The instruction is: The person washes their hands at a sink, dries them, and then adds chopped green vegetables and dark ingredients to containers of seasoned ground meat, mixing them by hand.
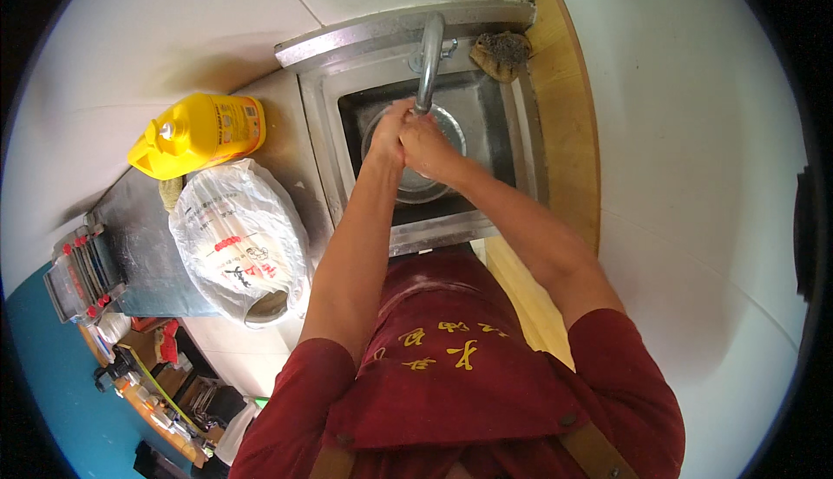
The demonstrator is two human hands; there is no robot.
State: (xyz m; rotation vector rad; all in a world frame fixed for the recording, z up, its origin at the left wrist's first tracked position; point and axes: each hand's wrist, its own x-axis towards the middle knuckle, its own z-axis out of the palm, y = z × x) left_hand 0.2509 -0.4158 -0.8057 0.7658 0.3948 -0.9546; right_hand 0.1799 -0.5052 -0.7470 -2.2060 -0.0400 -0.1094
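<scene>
My left hand [392, 129] and my right hand [426, 144] press together under the spout of a curved metal faucet [429, 56]. Both are over a stainless steel sink [491, 118], in which a round, shiny basin [455, 121] sits below them. The fingers overlap and are partly hidden behind the spout and each other, so their exact pose is unclear. No object shows between the hands.
A worn brown sponge or cloth [501, 56] lies at the sink's back right corner. Left of the sink stand a yellow plastic jug [202, 134] and a white plastic bag [241, 238] with printing. A wooden panel [569, 114] borders the sink's right side.
</scene>
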